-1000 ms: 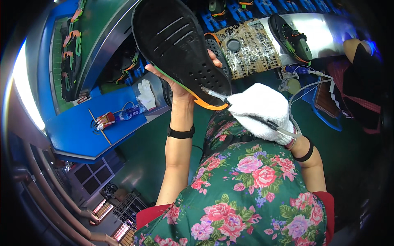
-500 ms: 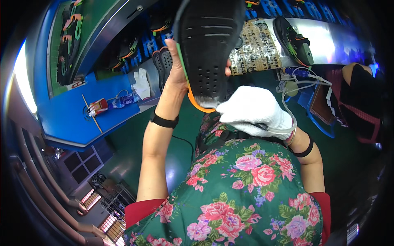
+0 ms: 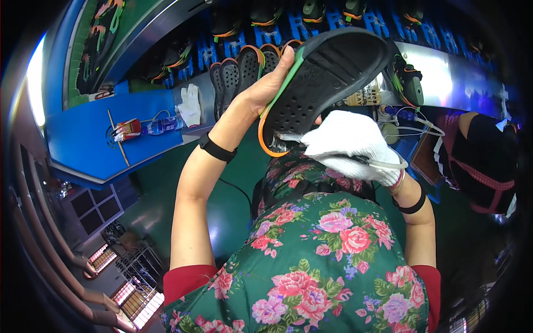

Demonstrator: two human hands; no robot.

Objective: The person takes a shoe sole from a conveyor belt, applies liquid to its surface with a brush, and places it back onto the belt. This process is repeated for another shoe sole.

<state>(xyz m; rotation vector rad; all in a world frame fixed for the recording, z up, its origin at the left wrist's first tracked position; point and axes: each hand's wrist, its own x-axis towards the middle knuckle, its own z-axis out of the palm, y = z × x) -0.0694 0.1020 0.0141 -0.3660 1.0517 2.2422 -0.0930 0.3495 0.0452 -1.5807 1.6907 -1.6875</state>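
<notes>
The blue bench (image 3: 83,144) fills the left of the view and serves as the landmark. To its right, along the far edge, runs a conveyor (image 3: 444,72) carrying a row of shoes (image 3: 244,64) with orange and green trim. They look alike from here, and how far each has been worked cannot be told.

In front of the conveyor, right of the bench and raised toward the camera, is the sole (image 3: 322,83), a black one with small holes, a green edge and an orange rim at the heel. The left hand (image 3: 272,83) is bare and clamped around its edge, thumb side on the green strip, holding it tilted with the underside facing up. The right hand (image 3: 350,144), in a white glove, is closed around a thin tool (image 3: 288,136) whose tip meets the sole at the heel, near the orange rim. A pale tube (image 3: 383,165) trails from that hand.

As a judgement, the work on this sole is under way at the heel. No clear mark shows which part of the rim is finished, so the share left cannot be read.

On the bench lie a spare white glove (image 3: 190,104), a small bottle (image 3: 161,125), a red item (image 3: 129,129) and a thin stick (image 3: 117,139).
</notes>
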